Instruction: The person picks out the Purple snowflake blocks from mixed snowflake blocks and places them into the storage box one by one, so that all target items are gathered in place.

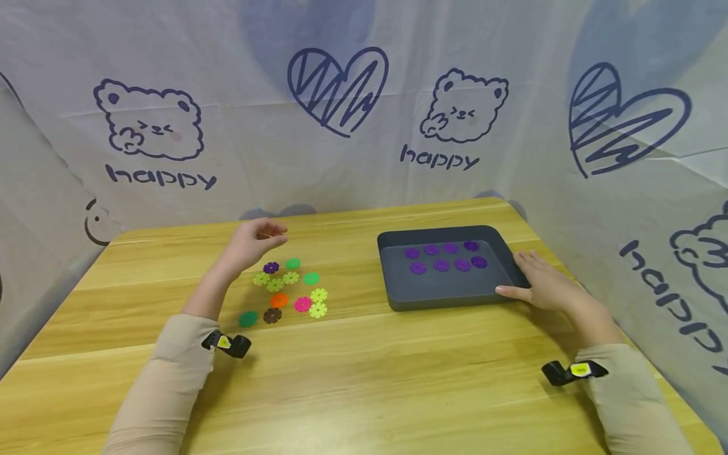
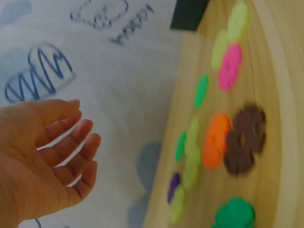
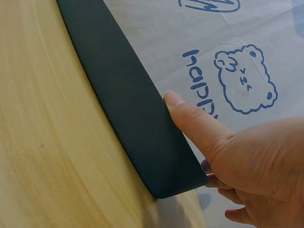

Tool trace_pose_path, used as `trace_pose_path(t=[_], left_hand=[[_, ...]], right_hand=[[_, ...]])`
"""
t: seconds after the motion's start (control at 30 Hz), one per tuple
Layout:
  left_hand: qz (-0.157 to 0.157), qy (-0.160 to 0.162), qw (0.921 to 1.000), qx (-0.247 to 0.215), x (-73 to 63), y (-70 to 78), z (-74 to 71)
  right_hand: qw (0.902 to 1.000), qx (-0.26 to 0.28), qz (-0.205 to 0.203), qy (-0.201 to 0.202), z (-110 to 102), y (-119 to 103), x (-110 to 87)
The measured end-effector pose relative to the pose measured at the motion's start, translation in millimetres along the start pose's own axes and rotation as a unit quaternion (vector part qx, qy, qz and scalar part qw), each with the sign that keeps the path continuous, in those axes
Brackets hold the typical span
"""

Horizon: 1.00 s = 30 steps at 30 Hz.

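Observation:
My left hand (image 1: 254, 245) is raised over the far side of a group of flower-shaped plastic discs, its fingers loosely bent. Nothing shows between the thumb and fingers in the left wrist view. Among the discs are a dark purple disc (image 1: 270, 268), an orange disc (image 1: 279, 300), a pink disc (image 1: 303, 304) and a brown disc (image 2: 245, 139), besides several yellow and green ones. At the right, my right hand (image 1: 547, 284) holds the near right corner of a dark grey tray (image 1: 421, 301), thumb on the front rim, fingers along the side. Several purple discs (image 1: 441, 265) lie inside in two rows.
The wooden table (image 1: 364, 385) carries both the tray and the loose discs. A pale curtain (image 1: 341, 170) printed with bears and hearts hangs behind the table and along its right side. A small black camera is strapped to each wrist.

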<state>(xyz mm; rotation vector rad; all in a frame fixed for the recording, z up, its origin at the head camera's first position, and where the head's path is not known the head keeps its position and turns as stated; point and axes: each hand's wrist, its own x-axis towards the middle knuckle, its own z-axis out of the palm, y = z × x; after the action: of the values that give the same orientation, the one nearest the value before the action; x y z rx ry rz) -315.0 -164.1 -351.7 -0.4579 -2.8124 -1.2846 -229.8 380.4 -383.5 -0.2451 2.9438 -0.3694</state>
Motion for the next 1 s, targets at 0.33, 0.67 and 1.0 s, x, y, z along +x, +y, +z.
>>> trace_pose_path(t=[0.33, 0.67, 1.0], left_hand=[[-0.095, -0.046, 0.9930, -0.052, 1.9, -39.9, -8.2], [-0.137, -0.081, 0.9867, -0.033, 2.1, -55.2, 6.9], [-0.140, -0.079, 0.9869, 0.009, 7.1, -51.7, 15.2]], right_hand=[[1.0000, -0.004, 0.000, 0.002, -1.7, -0.9, -0.9], [0.9999, 0.003, -0.006, 0.009, 0.6, -0.6, -1.0], [0.9999, 0.007, -0.007, 0.005, 0.1, 0.6, -1.3]])
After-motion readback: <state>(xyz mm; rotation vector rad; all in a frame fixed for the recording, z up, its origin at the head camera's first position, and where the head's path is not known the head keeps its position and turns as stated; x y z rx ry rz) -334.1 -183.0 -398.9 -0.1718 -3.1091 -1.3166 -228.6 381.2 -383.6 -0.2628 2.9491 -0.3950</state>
